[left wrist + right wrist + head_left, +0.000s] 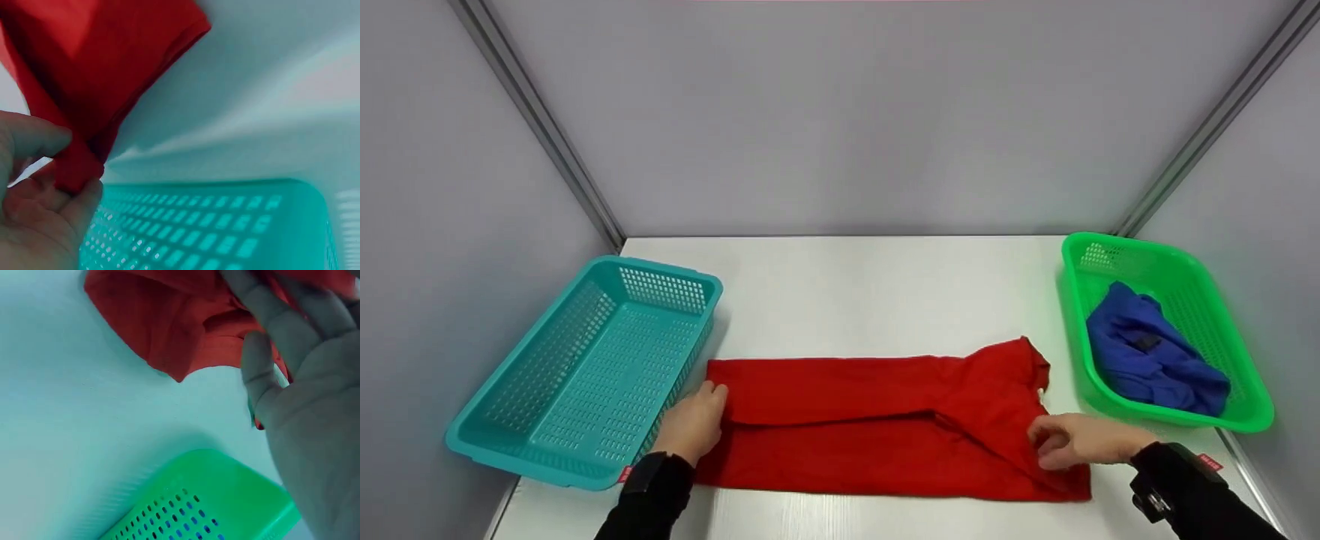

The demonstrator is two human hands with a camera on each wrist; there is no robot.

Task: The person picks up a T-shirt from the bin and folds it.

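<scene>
A red cloth (840, 450), folded into a long strip with layered edges, lies across the table. At its left end my left hand (690, 424) pinches the edge; in the left wrist view the thumb and fingers of the hand (50, 185) hold a fold of the red cloth (124, 50). My right hand (1084, 441) is over the right end of the cloth, fingers bent. In the right wrist view the fingers of that hand (304, 365) reach onto the bunched red cloth (169, 326); whether they grip it is unclear.
On the left stands a teal basket (607, 375) with nothing in it, close beside my left hand. At the right a green basket (1207, 300) holds a blue cloth (1147, 352). Grey panels (870, 120) enclose the white table (885, 300) at the back and sides.
</scene>
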